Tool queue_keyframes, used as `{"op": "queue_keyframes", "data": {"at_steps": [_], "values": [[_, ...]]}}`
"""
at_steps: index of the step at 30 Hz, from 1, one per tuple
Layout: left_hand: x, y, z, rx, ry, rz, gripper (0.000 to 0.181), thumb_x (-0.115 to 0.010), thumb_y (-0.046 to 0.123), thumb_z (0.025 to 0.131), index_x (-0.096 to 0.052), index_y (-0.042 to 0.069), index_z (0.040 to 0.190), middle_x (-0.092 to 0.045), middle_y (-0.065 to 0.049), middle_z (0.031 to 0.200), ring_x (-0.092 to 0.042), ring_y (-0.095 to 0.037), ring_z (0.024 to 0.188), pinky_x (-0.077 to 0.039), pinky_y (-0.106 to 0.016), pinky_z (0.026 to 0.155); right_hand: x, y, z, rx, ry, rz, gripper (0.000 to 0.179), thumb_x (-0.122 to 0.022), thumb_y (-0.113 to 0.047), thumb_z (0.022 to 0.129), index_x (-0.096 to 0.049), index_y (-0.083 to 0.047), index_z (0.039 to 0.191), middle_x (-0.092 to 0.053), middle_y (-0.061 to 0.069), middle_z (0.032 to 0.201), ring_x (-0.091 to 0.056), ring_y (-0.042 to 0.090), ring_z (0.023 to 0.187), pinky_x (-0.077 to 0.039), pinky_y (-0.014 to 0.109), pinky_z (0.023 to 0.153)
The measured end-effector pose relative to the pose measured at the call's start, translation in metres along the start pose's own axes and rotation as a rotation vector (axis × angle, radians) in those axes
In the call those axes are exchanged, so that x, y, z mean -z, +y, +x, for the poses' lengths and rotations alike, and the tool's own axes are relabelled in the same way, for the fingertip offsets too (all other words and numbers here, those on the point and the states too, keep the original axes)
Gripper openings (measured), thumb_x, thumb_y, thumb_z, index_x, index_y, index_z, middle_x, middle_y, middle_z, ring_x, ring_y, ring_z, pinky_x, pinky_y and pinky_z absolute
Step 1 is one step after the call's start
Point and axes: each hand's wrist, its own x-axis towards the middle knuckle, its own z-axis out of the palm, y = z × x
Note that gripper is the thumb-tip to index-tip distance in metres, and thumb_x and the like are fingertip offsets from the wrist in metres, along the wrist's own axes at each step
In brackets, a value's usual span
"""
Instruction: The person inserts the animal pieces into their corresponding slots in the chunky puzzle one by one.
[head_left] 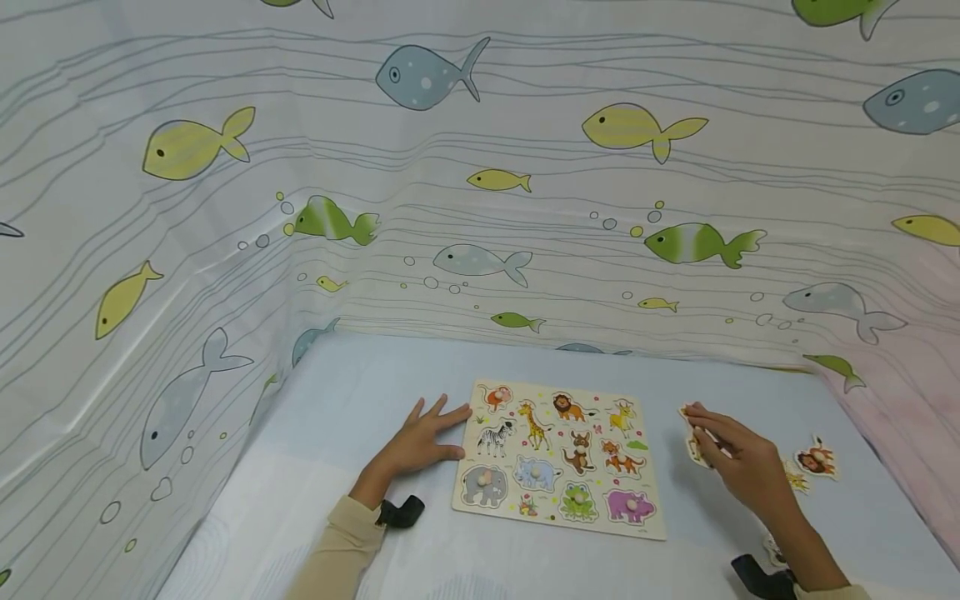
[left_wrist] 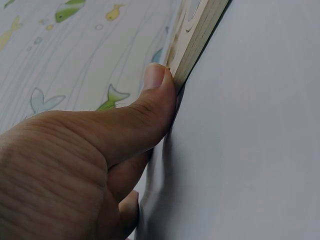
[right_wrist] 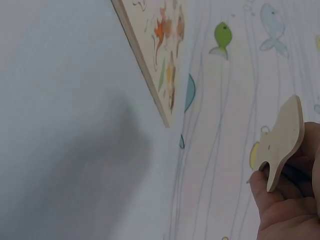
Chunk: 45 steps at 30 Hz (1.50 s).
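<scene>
A wooden animal puzzle board (head_left: 517, 518) lies flat on the table, with the elephant (head_left: 480, 492), rhino, frog and hippo along its near side. My left hand (head_left: 422, 440) rests at the board's left edge, fingers spread and fairly straight. In the left wrist view its thumb (left_wrist: 155, 95) touches the board's side. Right of the board, my right hand (head_left: 742, 458) holds a wooden puzzle piece (right_wrist: 285, 135) above the table. The right wrist view shows the piece's plain face, so which animal it is I cannot tell.
A loose lion piece (head_left: 817, 460) lies to the right of my right hand. Beside it a yellow piece (head_left: 797, 477) is partly hidden by the hand. Another piece (head_left: 772, 550) shows near the right wrist. Fish-printed cloth (head_left: 555, 250) hangs behind the table.
</scene>
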Motion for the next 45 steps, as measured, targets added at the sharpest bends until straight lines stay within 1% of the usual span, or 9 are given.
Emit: {"op": "queue_keyframes", "data": {"at_steps": [5,17,23,27,30,34,37,41,45], "values": [[0.0,-0.001,0.0,-0.003,-0.004,0.016,0.075,-0.077,0.039,0.082,-0.048,0.019,0.149,-0.044,0.002,0.156,-0.015,-0.033,0.156,0.008,-0.055,0.126,-0.017,-0.01,0.01,0.052,-0.037,0.018,0.034,-0.072,0.007,0.085,-0.073,-0.004,0.118,-0.071,0.016,0.124,-0.044,-0.022,0.126,-0.044,-0.005,0.08],[-0.001,-0.004,0.001,-0.008,-0.001,0.028,0.076,-0.077,0.04,0.083,-0.048,0.019,0.15,-0.044,0.003,0.156,-0.015,-0.034,0.155,0.008,-0.056,0.126,-0.044,-0.03,0.029,0.05,-0.113,0.046,0.029,-0.072,-0.003,0.09,-0.073,-0.008,0.118,-0.069,0.009,0.13,-0.046,-0.016,0.127,-0.045,-0.002,0.087],[0.0,-0.002,0.0,-0.009,-0.003,0.011,0.075,-0.077,0.039,0.083,-0.048,0.018,0.149,-0.045,0.001,0.156,-0.015,-0.034,0.155,0.009,-0.056,0.126,-0.055,-0.036,0.036,0.077,-0.117,0.05,0.029,-0.073,-0.003,0.089,-0.074,-0.009,0.118,-0.07,0.008,0.129,-0.064,0.013,0.124,-0.051,0.004,0.085],[0.0,-0.002,0.001,-0.012,-0.003,0.021,0.075,-0.076,0.039,0.083,-0.048,0.019,0.15,-0.044,0.002,0.156,-0.015,-0.034,0.156,0.009,-0.055,0.126,-0.061,-0.041,0.041,0.112,-0.125,0.073,0.03,-0.073,-0.001,0.089,-0.073,-0.008,0.118,-0.069,0.009,0.129,-0.065,0.027,0.12,-0.059,0.018,0.082],[0.0,-0.002,0.001,-0.008,-0.003,0.023,0.075,-0.077,0.039,0.083,-0.048,0.019,0.15,-0.044,0.002,0.156,-0.015,-0.033,0.156,0.009,-0.055,0.126,-0.066,-0.045,0.045,0.131,-0.139,0.105,0.031,-0.072,-0.001,0.089,-0.073,-0.007,0.119,-0.069,0.009,0.129,-0.064,0.028,0.121,-0.06,0.023,0.083],[0.0,-0.002,0.001,0.001,-0.003,0.021,0.075,-0.077,0.038,0.083,-0.048,0.019,0.149,-0.044,0.003,0.156,-0.015,-0.033,0.156,0.009,-0.055,0.126,-0.074,-0.05,0.049,0.142,-0.158,0.148,0.029,-0.072,-0.002,0.09,-0.073,-0.006,0.119,-0.069,0.01,0.13,-0.064,0.029,0.122,-0.057,0.014,0.085],[-0.001,-0.001,0.0,0.007,-0.002,0.023,0.074,-0.077,0.039,0.083,-0.048,0.02,0.149,-0.044,0.003,0.156,-0.015,-0.033,0.156,0.008,-0.055,0.127,-0.081,-0.055,0.053,0.147,-0.175,0.173,0.028,-0.071,-0.002,0.09,-0.073,-0.005,0.119,-0.068,0.01,0.131,-0.064,0.03,0.121,-0.058,0.014,0.082],[-0.001,0.0,0.001,0.009,-0.001,0.022,0.074,-0.077,0.039,0.083,-0.048,0.02,0.149,-0.045,0.003,0.156,-0.016,-0.033,0.155,0.008,-0.055,0.126,-0.089,-0.062,0.058,0.169,-0.198,0.203,0.029,-0.071,-0.002,0.09,-0.072,-0.004,0.118,-0.068,0.012,0.13,-0.065,0.031,0.121,-0.062,0.026,0.08],[-0.001,-0.001,0.001,0.013,-0.005,0.022,0.075,-0.077,0.04,0.083,-0.048,0.021,0.149,-0.044,0.004,0.156,-0.015,-0.032,0.156,0.008,-0.055,0.127,-0.099,-0.066,0.063,0.204,-0.239,0.22,0.029,-0.07,-0.002,0.091,-0.071,-0.004,0.121,-0.068,0.013,0.13,-0.064,0.032,0.122,-0.063,0.028,0.078]]}}
